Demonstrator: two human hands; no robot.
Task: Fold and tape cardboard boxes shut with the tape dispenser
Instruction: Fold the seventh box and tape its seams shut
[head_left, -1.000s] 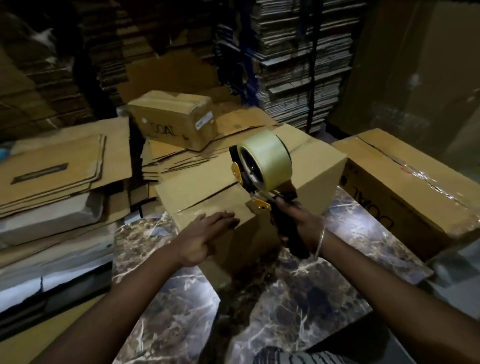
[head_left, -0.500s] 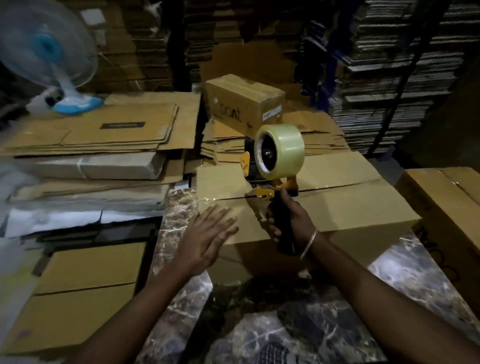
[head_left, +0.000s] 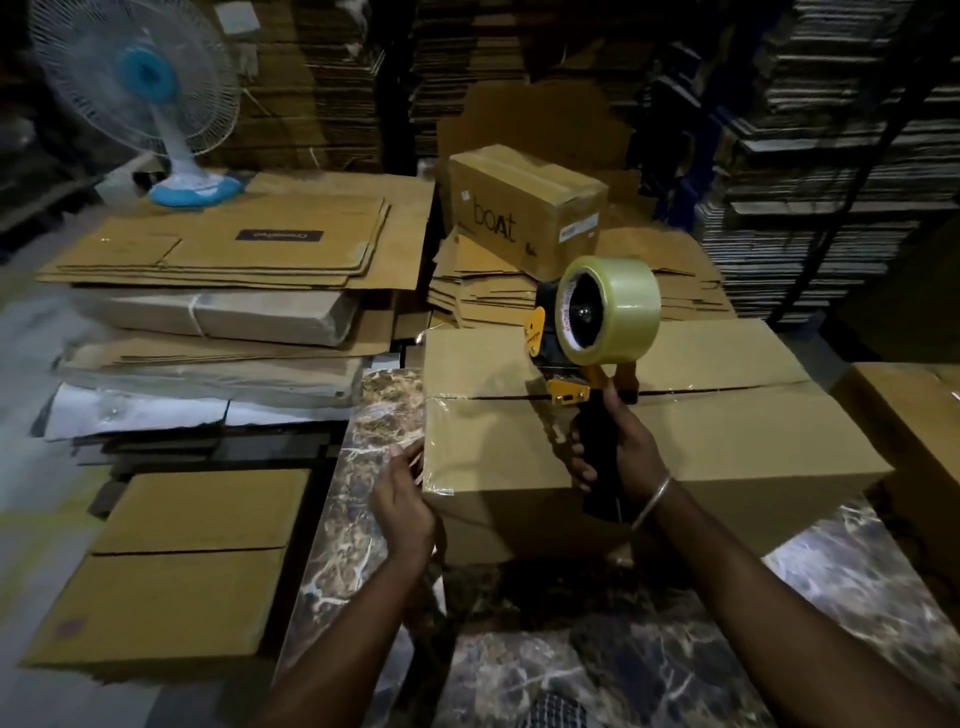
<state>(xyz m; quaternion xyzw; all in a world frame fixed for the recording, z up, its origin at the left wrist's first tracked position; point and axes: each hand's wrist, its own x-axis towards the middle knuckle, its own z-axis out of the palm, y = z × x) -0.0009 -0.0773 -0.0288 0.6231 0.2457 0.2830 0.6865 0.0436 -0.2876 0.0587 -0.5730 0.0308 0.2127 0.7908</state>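
Observation:
A brown cardboard box (head_left: 727, 431) lies on the marble-patterned table (head_left: 649, 649), its top flaps folded shut with a dark seam running left to right. Clear tape covers the seam from the left edge to the dispenser. My right hand (head_left: 618, 447) grips the black handle of the yellow and black tape dispenser (head_left: 587, 338), whose clear tape roll stands above the seam with its nose on the box top. My left hand (head_left: 402, 499) lies flat against the box's left side at the near corner, fingers straight on the tape end.
A taped box marked "boat" (head_left: 524, 208) sits on flat cardboard behind. Stacks of flattened boxes (head_left: 223, 249) fill the left, with a white and blue fan (head_left: 150, 98) behind them. A folded box (head_left: 171, 561) lies low left; another box (head_left: 914, 431) stands at right.
My left hand has moved off the box top down to its left side. The dispenser has travelled rightward along the seam, leaving tape behind it. The view has turned left.

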